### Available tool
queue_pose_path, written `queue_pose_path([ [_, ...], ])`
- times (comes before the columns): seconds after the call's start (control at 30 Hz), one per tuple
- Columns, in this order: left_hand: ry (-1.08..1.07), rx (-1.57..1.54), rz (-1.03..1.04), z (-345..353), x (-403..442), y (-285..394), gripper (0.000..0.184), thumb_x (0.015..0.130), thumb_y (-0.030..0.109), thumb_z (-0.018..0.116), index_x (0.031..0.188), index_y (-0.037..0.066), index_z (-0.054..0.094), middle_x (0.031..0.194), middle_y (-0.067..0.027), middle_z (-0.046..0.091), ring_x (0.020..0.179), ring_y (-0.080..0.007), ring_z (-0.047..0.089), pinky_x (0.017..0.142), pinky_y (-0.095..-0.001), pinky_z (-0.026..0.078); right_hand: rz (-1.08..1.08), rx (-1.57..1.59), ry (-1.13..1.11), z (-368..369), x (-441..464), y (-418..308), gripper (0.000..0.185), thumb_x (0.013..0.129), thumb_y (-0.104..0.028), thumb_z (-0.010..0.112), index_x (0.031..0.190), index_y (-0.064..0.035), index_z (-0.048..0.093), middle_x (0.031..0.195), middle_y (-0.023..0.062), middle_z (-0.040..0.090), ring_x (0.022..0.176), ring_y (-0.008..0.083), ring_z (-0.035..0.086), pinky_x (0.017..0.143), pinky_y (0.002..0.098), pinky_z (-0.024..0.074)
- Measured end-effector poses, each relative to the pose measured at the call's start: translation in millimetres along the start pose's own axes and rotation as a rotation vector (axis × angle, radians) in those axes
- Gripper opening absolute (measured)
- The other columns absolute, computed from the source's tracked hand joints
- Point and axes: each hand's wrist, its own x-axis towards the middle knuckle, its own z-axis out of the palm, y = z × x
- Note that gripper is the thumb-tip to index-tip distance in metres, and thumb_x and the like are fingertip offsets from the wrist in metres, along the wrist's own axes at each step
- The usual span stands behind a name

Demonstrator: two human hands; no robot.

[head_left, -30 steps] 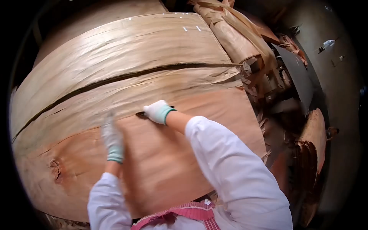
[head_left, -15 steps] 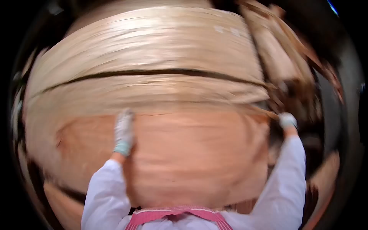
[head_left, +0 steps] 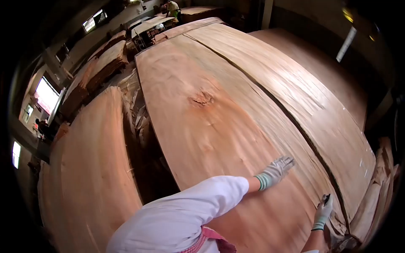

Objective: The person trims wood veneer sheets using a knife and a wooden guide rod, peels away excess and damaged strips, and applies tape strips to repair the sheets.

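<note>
A long reddish wood veneer sheet (head_left: pixel 219 143) with a rough, cracked knot (head_left: pixel 202 99) lies on the wide veneer stack before me. My left hand (head_left: pixel 278 168), in a pale glove with a green-striped cuff, rests flat near the sheet's right edge, fingers stretched out. Lower right, my gloved right hand (head_left: pixel 323 212) is closed around a small black object (head_left: pixel 326 197). Only the object's dark end shows, so its kind is unclear. That hand is near a paler veneer strip (head_left: pixel 291 158), beside the dark gap between sheets.
Another veneer sheet (head_left: pixel 333 126) covers the right side beyond the gap. To the left stands a second veneer stack (head_left: pixel 88 168), separated by a dark opening. Folded veneer scraps (head_left: pixel 377 189) hang at the right edge. A person (head_left: pixel 172 8) is at the far back.
The view has swung left, bringing the sheet's length, the room and the knot into sight. My left hand still lies on the veneer; a black object now shows in my right hand.
</note>
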Motion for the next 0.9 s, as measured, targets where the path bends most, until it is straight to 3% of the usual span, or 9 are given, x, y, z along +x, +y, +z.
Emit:
queue_pose_path([
  [0.13, 0.341, -0.174, -0.008, -99, -37, -94, 0.047, 0.092, 0.017, 0.044, 0.136, 0.002, 0.041, 0.141, -0.0192, 0.040, 0.133, -0.0321, 0.036, 0.113, -0.0396, 0.024, -0.319, -0.190, 0.135, 42, 0, -62, 0.029, 0.098, -0.021, 0.049, 0.109, 0.0047, 0.055, 0.099, 0.0138, 0.061, 0.092, 0.0201, 0.058, 0.080, 0.0305, 0.0454],
  [0.27, 0.585, 0.269, -0.305, -216, -86, -305, 0.037, 0.090, 0.011, 0.043, 0.125, 0.002, 0.050, 0.129, -0.0186, 0.051, 0.122, -0.0342, 0.046, 0.109, -0.0412, 0.031, -0.214, -0.224, 0.196, 91, 10, -150, 0.033, 0.098, -0.022, 0.049, 0.115, 0.0059, 0.055, 0.103, 0.0148, 0.062, 0.097, 0.0217, 0.060, 0.086, 0.0335, 0.0465],
  [0.33, 0.434, 0.347, -0.662, -281, -109, -412, 0.038, 0.088, 0.013, 0.045, 0.125, 0.005, 0.050, 0.131, -0.0179, 0.051, 0.124, -0.0327, 0.046, 0.107, -0.0420, 0.034, -0.118, -0.157, 0.127, 141, 28, -203, 0.028, 0.093, -0.008, 0.051, 0.116, 0.0068, 0.055, 0.102, 0.0115, 0.063, 0.096, 0.0193, 0.060, 0.085, 0.0303, 0.0475],
  [0.43, 0.393, 0.548, -0.811, -364, -129, -523, 0.041, 0.085, 0.013, 0.048, 0.126, 0.008, 0.049, 0.135, -0.0130, 0.048, 0.129, -0.0306, 0.041, 0.109, -0.0416, 0.030, -0.129, 0.005, -0.053, 249, 73, -280, 0.030, 0.084, 0.008, 0.048, 0.113, 0.0069, 0.057, 0.099, 0.0064, 0.062, 0.091, 0.0160, 0.060, 0.080, 0.0251, 0.0474],
  [0.5, 0.376, 0.590, -0.761, -404, -128, -583, 0.040, 0.084, 0.012, 0.049, 0.124, 0.009, 0.050, 0.133, -0.0124, 0.050, 0.127, -0.0301, 0.043, 0.106, -0.0428, 0.032, -0.259, -0.192, -0.161, 336, 103, -371, 0.020, 0.086, -0.002, 0.055, 0.104, 0.0049, 0.060, 0.089, 0.0104, 0.063, 0.082, 0.0171, 0.059, 0.075, 0.0294, 0.0467],
  [0.57, 0.318, 0.534, -0.725, -418, -125, -628, 0.038, 0.086, 0.014, 0.047, 0.124, 0.009, 0.049, 0.134, -0.0118, 0.050, 0.127, -0.0288, 0.043, 0.105, -0.0428, 0.033, -0.361, -0.108, -0.174, 427, 135, -435, 0.018, 0.086, -0.015, 0.060, 0.093, 0.0018, 0.061, 0.073, 0.0059, 0.058, 0.070, 0.0131, 0.053, 0.065, 0.0304, 0.0434],
  [0.63, 0.254, 0.556, -0.722, -419, -126, -648, 0.038, 0.088, 0.017, 0.046, 0.125, 0.009, 0.049, 0.135, -0.0117, 0.049, 0.127, -0.0286, 0.042, 0.106, -0.0423, 0.032, -0.289, -0.090, -0.281, 508, 157, -502, 0.028, 0.085, -0.012, 0.061, 0.110, 0.0006, 0.063, 0.095, 0.0172, 0.067, 0.086, 0.0249, 0.064, 0.076, 0.0346, 0.0485],
  [0.73, 0.257, 0.524, -0.698, -410, -126, -663, 0.037, 0.090, 0.020, 0.045, 0.125, 0.009, 0.049, 0.135, -0.0118, 0.049, 0.128, -0.0288, 0.042, 0.106, -0.0422, 0.032, -0.436, 0.009, -0.269, 623, 181, -543, 0.038, 0.086, -0.016, 0.061, 0.122, -0.0071, 0.056, 0.105, 0.0195, 0.065, 0.098, 0.0364, 0.062, 0.086, 0.0418, 0.0486],
  [0.9, 0.269, 0.549, -0.663, -413, -133, -665, 0.037, 0.090, 0.020, 0.045, 0.125, 0.010, 0.050, 0.133, -0.0113, 0.051, 0.128, -0.0270, 0.042, 0.106, -0.0417, 0.032, -0.311, -0.636, -0.409, 647, 178, -615, 0.027, 0.089, -0.023, 0.055, 0.112, -0.0089, 0.054, 0.111, 0.0201, 0.058, 0.100, 0.0388, 0.059, 0.084, 0.0466, 0.0483],
])
